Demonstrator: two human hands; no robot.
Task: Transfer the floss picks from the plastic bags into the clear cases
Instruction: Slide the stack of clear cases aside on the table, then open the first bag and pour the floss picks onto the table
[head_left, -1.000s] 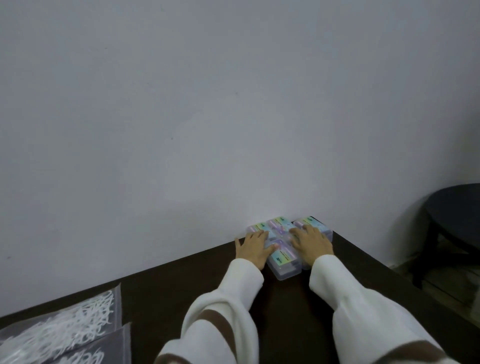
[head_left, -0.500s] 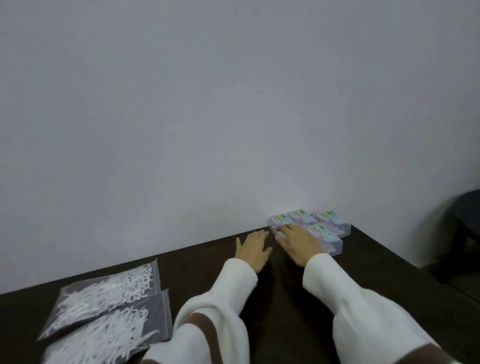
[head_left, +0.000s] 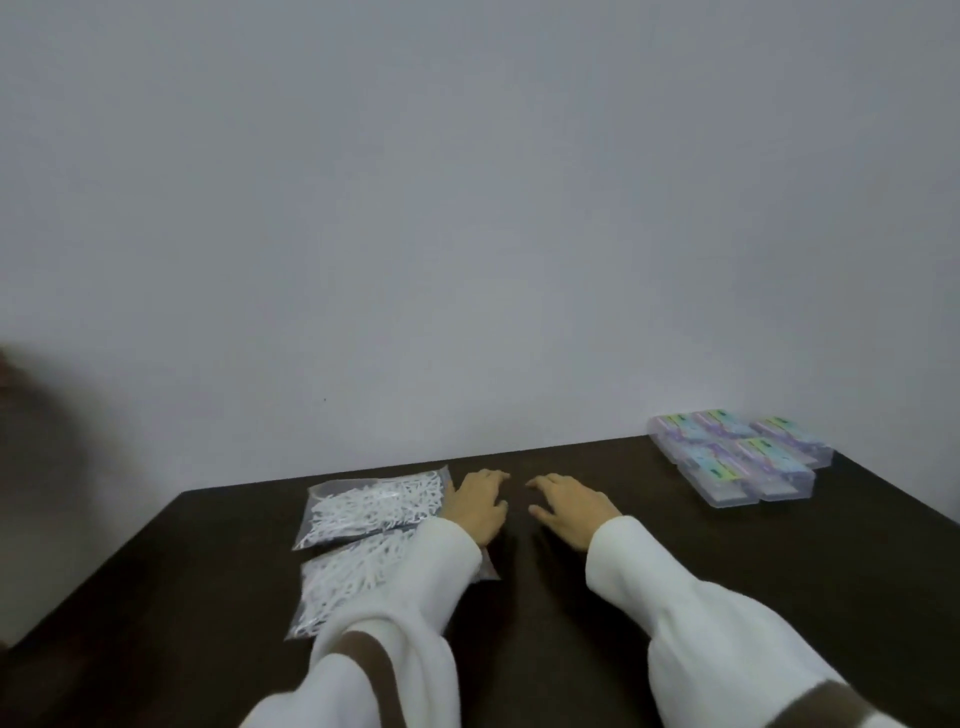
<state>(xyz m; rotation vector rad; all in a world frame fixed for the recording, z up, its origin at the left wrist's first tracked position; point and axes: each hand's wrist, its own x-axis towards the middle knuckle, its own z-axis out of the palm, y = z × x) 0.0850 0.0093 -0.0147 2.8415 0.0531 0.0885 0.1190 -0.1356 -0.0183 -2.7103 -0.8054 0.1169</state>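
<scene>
Clear cases (head_left: 737, 457) carry green-and-lilac labels, their print too blurred to read.

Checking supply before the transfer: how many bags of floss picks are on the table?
2. The far bag lies left of the left hand; the near bag lies just in front of it, partly hidden under the left sleeve.
</scene>
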